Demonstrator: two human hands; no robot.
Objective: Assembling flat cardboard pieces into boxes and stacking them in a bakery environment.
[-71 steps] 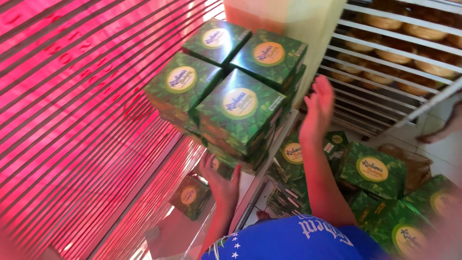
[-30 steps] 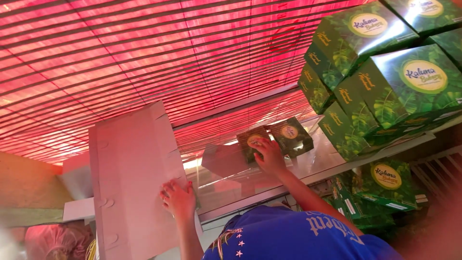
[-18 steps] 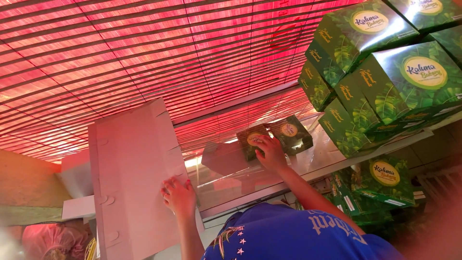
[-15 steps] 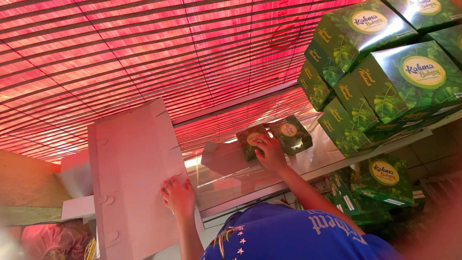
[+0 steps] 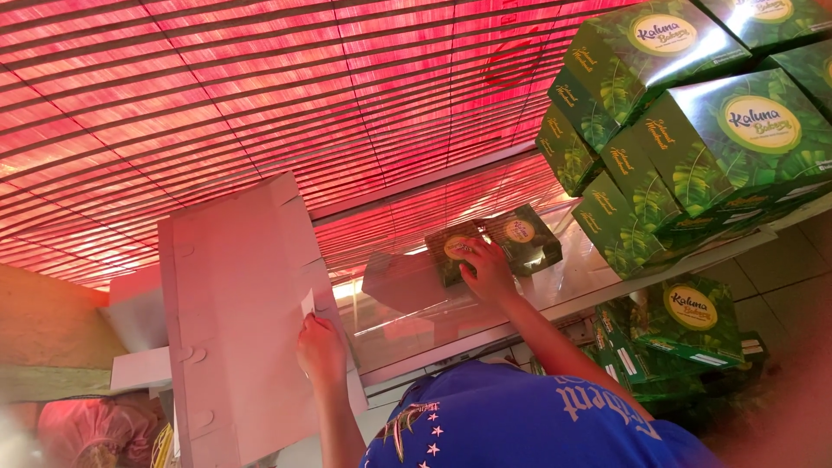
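My right hand (image 5: 487, 270) rests on a small green leaf-print box (image 5: 452, 251) lying on the glass counter top (image 5: 572, 277); whether it grips the box I cannot tell. A second small green box (image 5: 524, 238) lies just to its right, touching it. My left hand (image 5: 322, 351) presses against the edge of a large flat white cardboard sheet (image 5: 238, 321) that stands upright against the counter's left end. My blue shirt (image 5: 520, 425) fills the bottom of the view.
A tall stack of larger green boxes (image 5: 685, 130) stands on the counter at the right. More green boxes (image 5: 685, 321) sit on the floor below it. A red slatted blind (image 5: 260, 95) covers the wall behind. White box parts (image 5: 139, 338) lie at the left.
Since 2.4 s ago my view has swung left from the green stack to the counter and cardboard. Over the last second both hands have stayed almost still.
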